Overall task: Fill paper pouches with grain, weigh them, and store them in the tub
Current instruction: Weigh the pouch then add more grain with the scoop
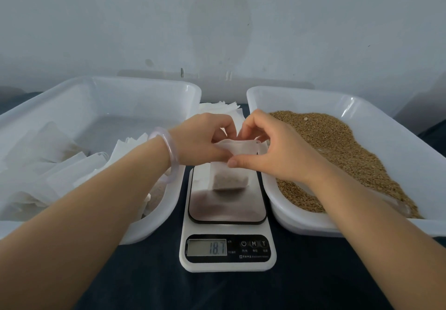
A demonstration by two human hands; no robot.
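From the head camera: the pouch stands on the scale, between the tub of filled pouches and the tray of grain. The left hand and right hand each have a pinching grip on its top, likely to hold it upright for weighing. Fingers hide its mouth, so I cannot tell if it is open or folded.
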